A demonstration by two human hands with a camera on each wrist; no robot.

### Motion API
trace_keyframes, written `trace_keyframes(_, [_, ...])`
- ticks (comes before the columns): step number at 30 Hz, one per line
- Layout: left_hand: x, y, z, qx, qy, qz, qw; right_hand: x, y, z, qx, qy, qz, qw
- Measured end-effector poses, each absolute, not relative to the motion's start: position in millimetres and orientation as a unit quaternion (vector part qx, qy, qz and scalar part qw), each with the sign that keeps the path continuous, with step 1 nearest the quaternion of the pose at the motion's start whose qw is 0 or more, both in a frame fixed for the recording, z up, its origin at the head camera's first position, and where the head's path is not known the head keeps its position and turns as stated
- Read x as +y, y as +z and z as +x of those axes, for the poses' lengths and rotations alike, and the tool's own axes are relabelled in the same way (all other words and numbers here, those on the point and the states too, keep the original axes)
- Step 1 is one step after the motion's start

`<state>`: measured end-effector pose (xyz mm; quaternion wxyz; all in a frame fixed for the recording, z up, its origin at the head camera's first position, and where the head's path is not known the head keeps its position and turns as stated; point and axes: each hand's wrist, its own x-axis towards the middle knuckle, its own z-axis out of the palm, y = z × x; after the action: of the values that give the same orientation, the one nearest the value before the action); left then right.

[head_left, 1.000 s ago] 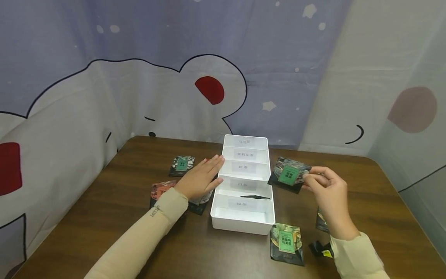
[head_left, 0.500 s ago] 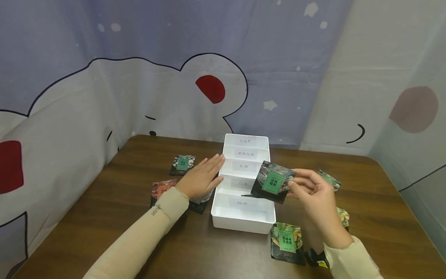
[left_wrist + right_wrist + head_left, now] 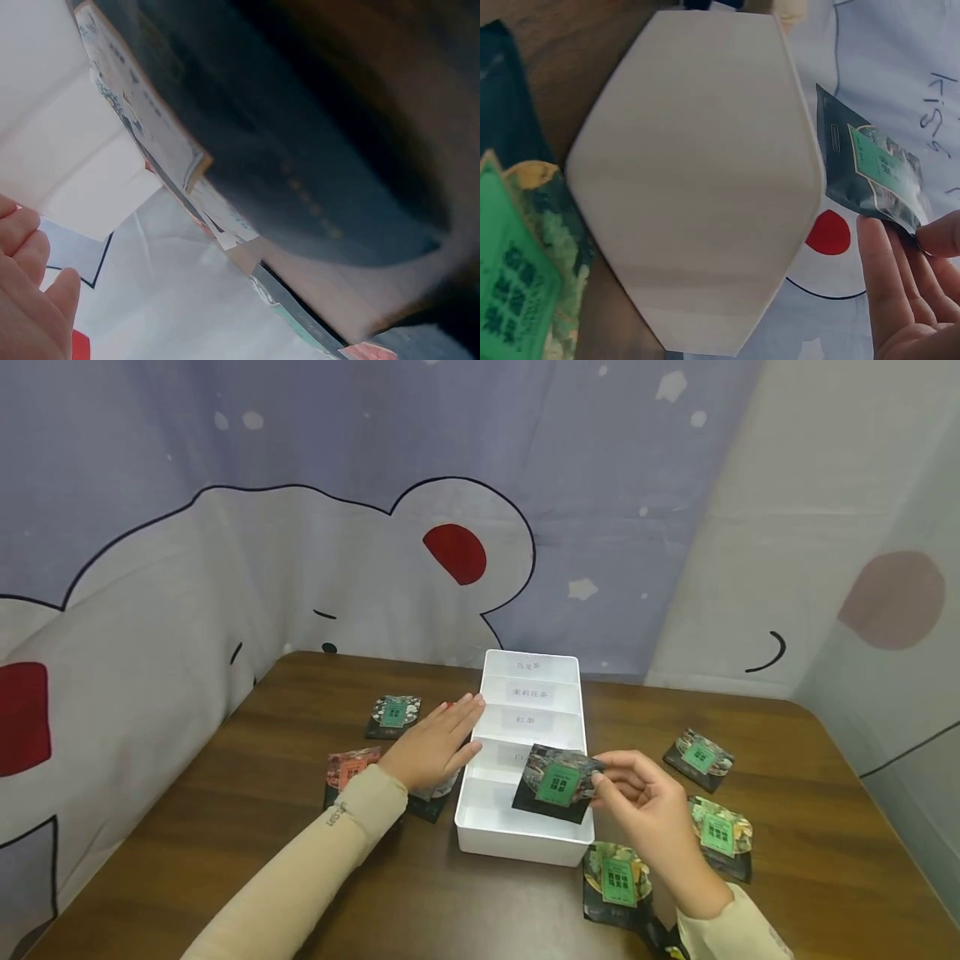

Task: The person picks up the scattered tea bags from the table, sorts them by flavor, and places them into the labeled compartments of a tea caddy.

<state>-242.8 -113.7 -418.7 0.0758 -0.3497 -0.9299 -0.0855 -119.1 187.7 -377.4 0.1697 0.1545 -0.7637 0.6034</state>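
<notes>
My right hand pinches a dark tea sachet with a green label by its right edge, thumb in front and fingers behind. The sachet is held tilted over the near compartments of the white divided box, hiding part of them. In the right wrist view the sachet appears above the box's rim. My left hand lies with straight fingers at the box's left rim, and its fingers also show in the left wrist view. Paper labels with Chinese characters mark the box's compartments.
Right of the box lie a green-labelled sachet, a yellow-green one and another by the near corner. On the left are a black-and-white patterned sachet and a red one, partly behind my left arm. A printed curtain hangs behind the table.
My right hand has carried the sachet leftward and nearer, from beside the box to over its near compartments. Sachets on the right have come into view. My left hand has stayed put.
</notes>
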Motion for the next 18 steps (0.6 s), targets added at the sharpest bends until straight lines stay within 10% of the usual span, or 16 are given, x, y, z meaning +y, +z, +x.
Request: trace_keyframes(18, [-113.4, -416.3, -240.5, -0.928, -0.099, -0.351, 0.07, 193.0, -400.4, -113.6, -0.793, 0.45, 0.309, 0.271])
